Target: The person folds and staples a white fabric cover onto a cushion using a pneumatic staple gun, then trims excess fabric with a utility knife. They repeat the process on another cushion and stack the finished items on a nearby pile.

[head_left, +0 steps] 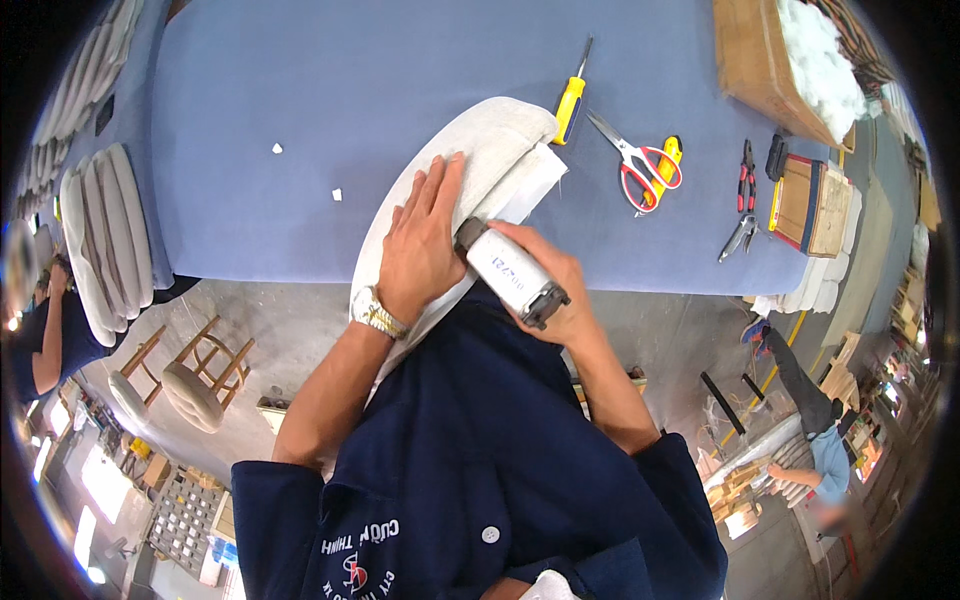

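Note:
A curved, light grey upholstered cushion (500, 125) lies at the table's near edge, against my body, with a strip of white fabric (530, 188) along its inner side. My left hand (425, 235) rests on it, fingers stretched out and palm down, a watch on the wrist. In my right hand (555, 275) is a staple gun (508, 270) with a pale cylindrical body and dark ends. Its dark front end is close to my left thumb and over the cushion's inner edge. Whether its tip touches the cushion is hidden.
The blue-covered table (330, 90) holds a yellow screwdriver (570, 105), red-and-white-handled scissors (640, 170) over a yellow cutter (667, 165), and red-handled pliers (747, 185). A box of white stuffing (760, 60) stands at right. Stacked cushions (105, 235) are at left. Other people work at both sides.

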Available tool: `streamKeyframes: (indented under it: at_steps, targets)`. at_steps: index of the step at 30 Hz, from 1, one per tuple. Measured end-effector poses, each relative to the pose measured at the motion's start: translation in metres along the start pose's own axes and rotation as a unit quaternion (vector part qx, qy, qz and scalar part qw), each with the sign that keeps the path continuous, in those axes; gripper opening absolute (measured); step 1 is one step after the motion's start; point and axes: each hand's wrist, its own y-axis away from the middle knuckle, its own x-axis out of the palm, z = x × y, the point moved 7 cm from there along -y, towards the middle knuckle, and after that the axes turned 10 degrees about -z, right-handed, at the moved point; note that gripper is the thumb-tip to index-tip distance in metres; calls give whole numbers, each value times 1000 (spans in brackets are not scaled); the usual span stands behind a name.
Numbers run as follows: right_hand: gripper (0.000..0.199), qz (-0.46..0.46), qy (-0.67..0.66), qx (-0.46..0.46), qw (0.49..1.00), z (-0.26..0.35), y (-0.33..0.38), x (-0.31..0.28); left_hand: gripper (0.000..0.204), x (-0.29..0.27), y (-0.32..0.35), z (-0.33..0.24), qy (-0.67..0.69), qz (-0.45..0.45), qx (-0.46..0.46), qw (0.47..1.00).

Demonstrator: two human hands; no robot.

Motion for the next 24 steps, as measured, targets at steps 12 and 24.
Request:
streamKeyframes:
  at_steps: [12,24]
  targets:
    - [65,-3,52,-113,992,9,-7,-5,72,7,27,66,237,57,-72,967]
    - [72,-26,44,-144,988,9,-2,-1,86,-9,44,27,-18,-63,-55,996]
